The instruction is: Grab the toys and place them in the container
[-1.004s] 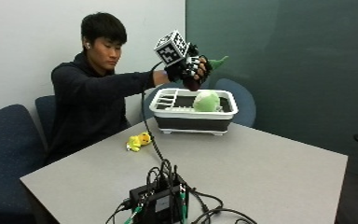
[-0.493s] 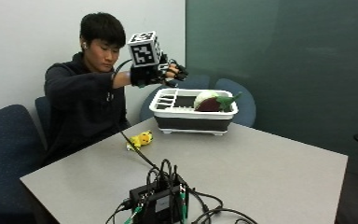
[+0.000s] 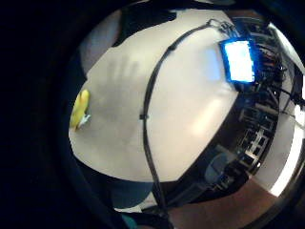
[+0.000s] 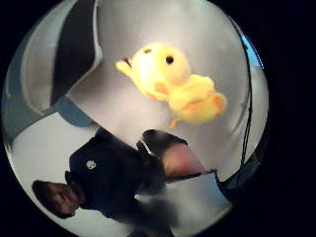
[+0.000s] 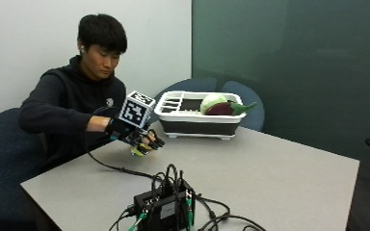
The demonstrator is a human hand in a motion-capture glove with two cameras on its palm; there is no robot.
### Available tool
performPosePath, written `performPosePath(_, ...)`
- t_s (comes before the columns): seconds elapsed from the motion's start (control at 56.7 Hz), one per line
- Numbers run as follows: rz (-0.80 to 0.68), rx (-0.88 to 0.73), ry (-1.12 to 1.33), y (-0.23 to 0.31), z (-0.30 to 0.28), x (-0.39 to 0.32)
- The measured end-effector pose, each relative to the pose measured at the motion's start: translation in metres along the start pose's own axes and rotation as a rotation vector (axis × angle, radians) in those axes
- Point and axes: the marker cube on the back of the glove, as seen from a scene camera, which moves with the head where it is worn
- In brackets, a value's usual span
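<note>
A person in a dark hooded top sits at the left of the outside view, behind a grey bench [image 5: 281, 168]. Their gloved right hand [image 5: 138, 137] is lowered just above the bench surface, left of centre in the frame, palm down. Under its fingertips a scrap of yellow shows: a small yellow plush toy [image 5: 138, 150] lying on the bench. The fingers hang slightly bent over the toy; I cannot tell whether they touch it or have any hold on it.

The thumb-side palm camera looks straight down on this yellow plush toy [image 4: 173, 86], a round-headed creature with a dark eye and orange patches, lying on the bench close below the palm. In the little-finger-side palm view only an edge of it [image 3: 79, 109] shows, on the bench.

Further back, in the upper middle of the outside view, a white container [image 5: 198, 115] with a dark band stands on the bench. Inside it, at its right end, lie a pale green round toy [image 5: 212, 101] and a dark reddish toy with a green tip [image 5: 227, 109].

A black electronics box with cables [image 5: 163, 207] sits at the bottom centre of the frame.
</note>
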Motion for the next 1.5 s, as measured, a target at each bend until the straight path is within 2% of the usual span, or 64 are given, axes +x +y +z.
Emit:
performPosePath(0.141,-0.016,0.021,0.012,-0.011,0.022,-0.015)
performPosePath(0.317,-0.087,0.302,-0.096,-0.017,-0.002,-0.023)
performPosePath(0.405,-0.066,0.415,-0.207,-0.017,-0.034,-0.018)
performPosePath(0.546,-0.06,0.579,-0.377,-0.006,-0.117,-0.038)
performPosePath(0.67,-0.157,0.703,-0.367,-0.005,-0.194,-0.065)
performPosePath(0.775,-0.175,0.682,-0.329,-0.016,-0.227,-0.099)
performPosePath(0.934,-0.2,0.619,-0.231,-0.038,-0.245,-0.15)
performPosePath(1.04,-0.233,0.57,-0.139,-0.052,-0.241,-0.174)
performPosePath(1.128,-0.125,0.474,-0.052,-0.064,-0.231,-0.168)
performPosePath(1.181,-0.098,0.384,-0.09,-0.066,-0.225,-0.166)
performPosePath(1.234,-0.159,0.343,-0.173,-0.063,-0.221,-0.164)
performPosePath(1.322,-0.186,0.42,-0.322,-0.055,-0.229,-0.15)
performPosePath(1.427,-0.119,0.526,-0.508,-0.045,-0.251,-0.067)
performPosePath(1.498,-0.116,0.592,-0.498,-0.031,-0.245,-0.054)
